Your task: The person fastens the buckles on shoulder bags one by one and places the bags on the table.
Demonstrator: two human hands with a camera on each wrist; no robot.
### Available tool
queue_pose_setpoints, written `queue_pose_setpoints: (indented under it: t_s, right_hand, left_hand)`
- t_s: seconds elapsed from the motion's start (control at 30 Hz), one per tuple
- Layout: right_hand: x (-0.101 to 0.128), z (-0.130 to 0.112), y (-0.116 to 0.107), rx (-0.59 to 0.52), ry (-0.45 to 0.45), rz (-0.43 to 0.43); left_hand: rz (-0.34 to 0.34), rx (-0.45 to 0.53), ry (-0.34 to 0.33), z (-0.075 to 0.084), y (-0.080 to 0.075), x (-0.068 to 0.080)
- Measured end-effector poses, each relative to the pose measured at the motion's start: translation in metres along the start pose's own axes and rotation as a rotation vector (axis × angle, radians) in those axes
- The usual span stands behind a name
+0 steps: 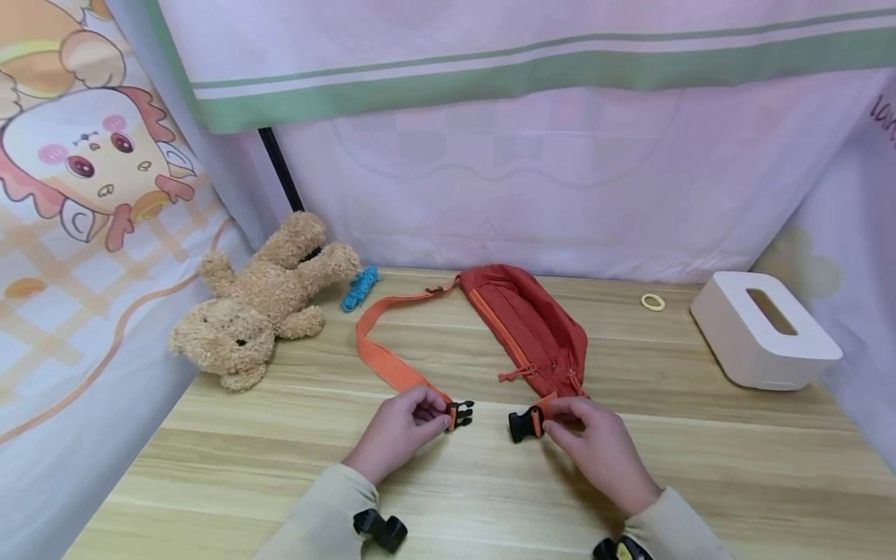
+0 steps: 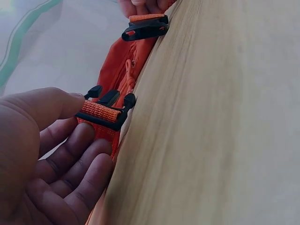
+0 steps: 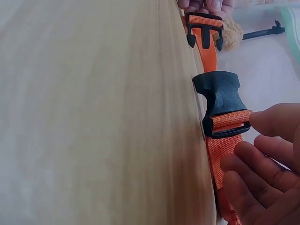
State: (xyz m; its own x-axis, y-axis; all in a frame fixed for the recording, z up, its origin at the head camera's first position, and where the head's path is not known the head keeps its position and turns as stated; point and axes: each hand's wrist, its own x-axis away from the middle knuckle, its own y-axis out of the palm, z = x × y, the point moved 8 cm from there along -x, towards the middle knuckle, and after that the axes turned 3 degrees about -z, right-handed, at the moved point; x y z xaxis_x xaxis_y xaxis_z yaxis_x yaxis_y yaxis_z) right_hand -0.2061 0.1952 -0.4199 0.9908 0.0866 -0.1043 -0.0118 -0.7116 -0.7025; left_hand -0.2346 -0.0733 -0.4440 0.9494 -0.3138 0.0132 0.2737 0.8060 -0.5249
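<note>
A red waist bag (image 1: 528,330) with an orange strap (image 1: 392,362) lies on the wooden table. My left hand (image 1: 399,428) pinches the strap end at the black pronged buckle half (image 1: 460,414), whose prongs point right. Opposite, my right hand (image 1: 595,443) pinches the other strap end just behind the black socket buckle half (image 1: 525,424). A short gap separates the two halves. In the left wrist view the thumb lies on the webbing beside the pronged half (image 2: 105,110). The right wrist view shows the socket half (image 3: 220,101) side-on to the thumb tip.
A tan teddy bear (image 1: 266,299) lies on its back at the left, beside a blue bundle of cord (image 1: 360,288). Back right are a pale yellow ring (image 1: 652,302) and a white tissue box (image 1: 756,334). Printed curtains (image 1: 504,179) hang behind the table (image 1: 448,498).
</note>
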Motion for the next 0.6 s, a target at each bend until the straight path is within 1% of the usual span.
queue_pose_setpoints:
  t_s: [0.3,0.47,0.6]
  right_hand:
    - [-0.0019,0.0031,0.0016,-0.021,0.015,0.001]
    - [-0.0028,0.0042,0.0028,-0.015,0.005,-0.002]
    - [-0.0035,0.0045,0.0034,-0.016,0.002,-0.008]
  left_hand:
    - [0.027,-0.018,0.0,0.0022,-0.0009,-0.0015]
    - [0.031,-0.021,0.005,0.0027,0.0004,-0.0021]
    - [0.038,-0.026,-0.004,0.0021,0.0011,-0.0028]
